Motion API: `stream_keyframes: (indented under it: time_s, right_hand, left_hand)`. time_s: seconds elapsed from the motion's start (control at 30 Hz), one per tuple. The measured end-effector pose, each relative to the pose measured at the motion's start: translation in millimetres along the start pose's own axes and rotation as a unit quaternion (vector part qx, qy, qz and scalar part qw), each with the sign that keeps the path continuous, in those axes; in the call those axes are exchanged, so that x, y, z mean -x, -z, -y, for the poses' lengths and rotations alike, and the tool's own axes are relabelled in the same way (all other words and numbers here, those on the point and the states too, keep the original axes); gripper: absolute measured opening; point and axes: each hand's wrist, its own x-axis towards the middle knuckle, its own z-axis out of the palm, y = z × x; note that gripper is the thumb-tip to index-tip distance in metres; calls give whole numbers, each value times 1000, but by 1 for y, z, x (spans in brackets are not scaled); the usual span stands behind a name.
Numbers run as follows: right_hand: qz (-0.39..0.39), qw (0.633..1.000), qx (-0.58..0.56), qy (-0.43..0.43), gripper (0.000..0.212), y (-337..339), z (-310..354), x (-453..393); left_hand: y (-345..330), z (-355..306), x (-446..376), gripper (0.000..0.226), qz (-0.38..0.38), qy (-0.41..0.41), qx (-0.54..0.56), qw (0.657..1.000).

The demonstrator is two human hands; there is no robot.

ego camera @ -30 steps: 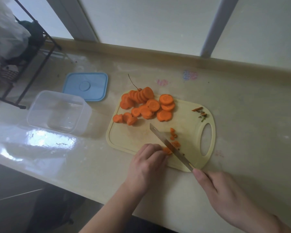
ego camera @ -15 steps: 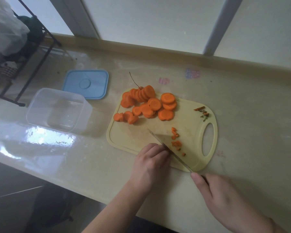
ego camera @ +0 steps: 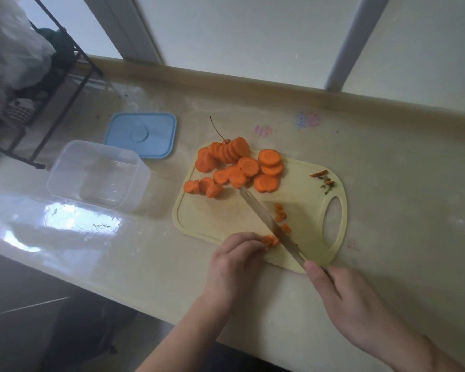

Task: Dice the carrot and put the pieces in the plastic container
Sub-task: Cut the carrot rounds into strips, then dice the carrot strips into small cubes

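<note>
- The left hand (ego camera: 236, 261), low in the centre of the frame, has its fingers curled down over a small carrot piece (ego camera: 270, 240) at the near edge of the cutting board (ego camera: 212, 218); the fingertips sit just beside the blade, so a cut drifting left could nick them
- The right hand (ego camera: 341, 294), lower right, grips the handle of the knife (ego camera: 266, 224) with its fingers wrapped round it; the blade runs diagonally up towards the centre, its tip almost touching the sliced rounds (ego camera: 239, 167), so a long forward stroke could knock them about
- The piece being cut is small and close to the board's near rim, where it could roll or shoot off onto the counter (ego camera: 387, 183)
- A few diced bits (ego camera: 281, 216) lie right of the blade, loose, and may be scattered by the next stroke
- Most of the carrot remains as rounds in the upper part of the board, not yet diced
- The plastic container (ego camera: 97, 173) sits left of centre, apart from the board, with nothing orange in it; carrying small dice across that gap risks spills
- Its blue lid (ego camera: 142, 134) lies behind it, out of the way
</note>
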Motion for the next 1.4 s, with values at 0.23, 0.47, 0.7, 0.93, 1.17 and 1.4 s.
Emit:
stream_keyframes:
  time_s: [0.23,0.47,0.7,0.93,1.17,1.4]
  right_hand:
    - [55,998,-1,-4,73,-6,-6,4]
    - [77,996,8,-37,80,3,-11,-1]
    - [80,987,-14,-141,56,31,-6,-3]
    - [73,947,-154,-272,61,43,-16,-4]
    - [68,939,-201,-269,60,42,-8,-10]
    - [36,938,-212,-274,73,36,-6,-5]
  left_hand:
    - [14,-8,-5,4,-140,239,82,957]
    - [14,-10,-17,12,-108,274,33,955]
    - [15,-13,-21,21,-84,257,1,963]
    - [11,-10,-31,12,-63,195,-24,979]
    - [-1,-10,-119,13,36,-54,-155,986]
    - [-20,-7,-200,53,226,13,-367,902]
